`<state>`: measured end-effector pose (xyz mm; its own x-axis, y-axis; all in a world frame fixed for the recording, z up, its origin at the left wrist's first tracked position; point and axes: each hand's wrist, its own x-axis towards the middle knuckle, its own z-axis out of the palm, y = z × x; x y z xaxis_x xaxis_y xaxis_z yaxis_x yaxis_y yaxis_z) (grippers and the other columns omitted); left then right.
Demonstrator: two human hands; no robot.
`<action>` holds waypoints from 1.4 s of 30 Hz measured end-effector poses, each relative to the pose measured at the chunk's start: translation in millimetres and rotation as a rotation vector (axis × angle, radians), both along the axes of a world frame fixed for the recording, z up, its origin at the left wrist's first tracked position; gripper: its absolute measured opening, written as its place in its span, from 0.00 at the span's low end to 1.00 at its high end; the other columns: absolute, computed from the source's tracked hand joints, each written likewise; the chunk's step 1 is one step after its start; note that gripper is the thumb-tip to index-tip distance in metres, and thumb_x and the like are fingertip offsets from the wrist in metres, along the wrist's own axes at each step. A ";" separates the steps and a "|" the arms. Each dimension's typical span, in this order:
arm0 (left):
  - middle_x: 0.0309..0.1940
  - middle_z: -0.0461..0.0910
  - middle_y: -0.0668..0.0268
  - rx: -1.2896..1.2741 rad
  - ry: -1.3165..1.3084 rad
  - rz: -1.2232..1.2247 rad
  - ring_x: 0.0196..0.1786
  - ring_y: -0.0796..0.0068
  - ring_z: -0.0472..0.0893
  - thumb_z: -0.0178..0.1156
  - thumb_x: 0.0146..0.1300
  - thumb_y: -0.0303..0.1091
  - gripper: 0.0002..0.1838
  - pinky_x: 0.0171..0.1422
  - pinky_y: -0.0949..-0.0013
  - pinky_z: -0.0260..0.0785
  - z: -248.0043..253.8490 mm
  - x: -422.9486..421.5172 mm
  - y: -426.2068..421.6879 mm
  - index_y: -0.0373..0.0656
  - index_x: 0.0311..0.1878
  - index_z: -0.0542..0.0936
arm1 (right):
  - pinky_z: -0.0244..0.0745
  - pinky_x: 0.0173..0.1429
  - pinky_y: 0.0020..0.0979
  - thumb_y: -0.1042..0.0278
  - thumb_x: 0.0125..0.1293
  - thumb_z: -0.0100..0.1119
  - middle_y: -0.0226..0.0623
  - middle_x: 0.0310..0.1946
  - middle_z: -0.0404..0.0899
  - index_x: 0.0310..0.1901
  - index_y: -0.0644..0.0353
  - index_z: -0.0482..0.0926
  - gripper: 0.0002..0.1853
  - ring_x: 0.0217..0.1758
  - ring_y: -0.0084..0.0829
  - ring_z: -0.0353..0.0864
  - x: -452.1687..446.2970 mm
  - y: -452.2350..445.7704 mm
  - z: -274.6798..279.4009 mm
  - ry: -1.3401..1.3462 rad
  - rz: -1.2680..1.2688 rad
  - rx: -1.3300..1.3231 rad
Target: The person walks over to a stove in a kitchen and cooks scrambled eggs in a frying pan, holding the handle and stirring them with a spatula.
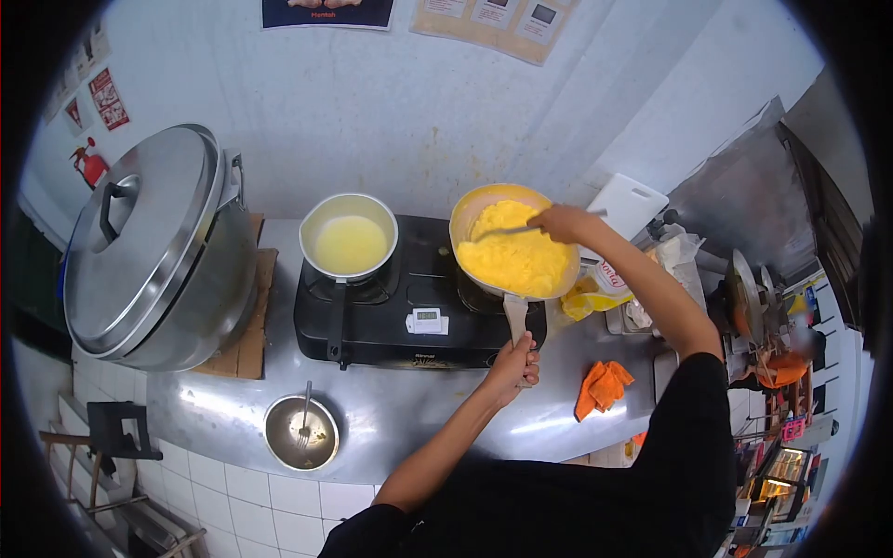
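My left hand (513, 370) is closed round the pale handle of a frying pan (459, 206), which sits tilted on the right burner. Yellow scrambled egg (521, 256) fills much of the pan in a soft, lumpy mass. Above the pan, my right hand (564, 224) grips a long grey stirring utensil (507, 232). Its far end rests in the egg at the pan's left side, so its head shape is unclear. On the left burner stands a saucepan (340, 276) with pale yellow liquid (350, 244) inside.
A black gas stove (423, 270) carries a small white timer (427, 321). Nearby are a metal bowl (279, 446) with a fork (305, 423), an orange cloth (603, 387), a yellow packet (595, 296) and a white cutting board (628, 214). A large lidded pot (186, 307) stands left.
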<state>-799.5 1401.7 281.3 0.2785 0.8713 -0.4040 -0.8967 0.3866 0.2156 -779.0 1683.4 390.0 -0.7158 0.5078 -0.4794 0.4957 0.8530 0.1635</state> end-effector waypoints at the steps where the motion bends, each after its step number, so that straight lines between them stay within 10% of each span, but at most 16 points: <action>1: 0.21 0.60 0.75 0.004 -0.009 0.002 0.18 0.85 0.57 0.48 0.71 0.47 0.13 0.22 0.78 0.53 1.2 1.0 0.9 0.48 0.41 0.63 | 0.76 0.47 0.41 0.71 0.60 0.54 0.39 0.42 0.81 0.55 0.46 0.74 0.20 0.47 0.44 0.80 13.7 -16.7 2.4 -0.022 0.008 0.038; 14: 0.20 0.61 0.76 -0.004 0.004 0.039 0.17 0.86 0.56 0.49 0.71 0.46 0.12 0.21 0.78 0.52 1.4 5.9 1.2 0.48 0.39 0.65 | 0.72 0.50 0.42 0.68 0.59 0.53 0.44 0.39 0.80 0.52 0.53 0.77 0.17 0.47 0.45 0.78 104.0 -119.3 105.9 -0.062 -0.257 0.096; 30: 0.20 0.60 0.77 -0.017 0.020 0.090 0.17 0.87 0.56 0.50 0.70 0.43 0.11 0.19 0.81 0.48 1.9 8.6 1.4 0.46 0.40 0.67 | 0.76 0.47 0.44 0.66 0.61 0.49 0.49 0.40 0.81 0.44 0.62 0.78 0.13 0.44 0.47 0.81 36.7 -16.8 -88.6 0.293 -0.290 0.183; 37: 0.19 0.59 0.77 -0.012 0.001 0.102 0.17 0.88 0.56 0.55 0.66 0.43 0.12 0.19 0.81 0.48 4.3 7.5 -1.7 0.46 0.39 0.67 | 0.76 0.48 0.42 0.56 0.61 0.52 0.40 0.41 0.82 0.47 0.44 0.82 0.15 0.44 0.43 0.81 56.8 -61.0 87.2 -0.005 -0.339 0.157; 42: 0.18 0.60 0.78 0.001 -0.024 0.085 0.15 0.88 0.56 0.58 0.65 0.44 0.13 0.19 0.80 0.49 1.6 8.2 0.8 0.48 0.37 0.67 | 0.77 0.47 0.43 0.62 0.60 0.52 0.42 0.40 0.82 0.44 0.51 0.82 0.13 0.45 0.43 0.82 95.3 -129.1 45.3 -0.094 -0.323 0.228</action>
<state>-791.3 1402.4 282.9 0.2134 0.8927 -0.3970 -0.9311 0.3089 0.1942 -683.7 1554.3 435.3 -0.4603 0.8005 -0.3839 0.7064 0.5921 0.3877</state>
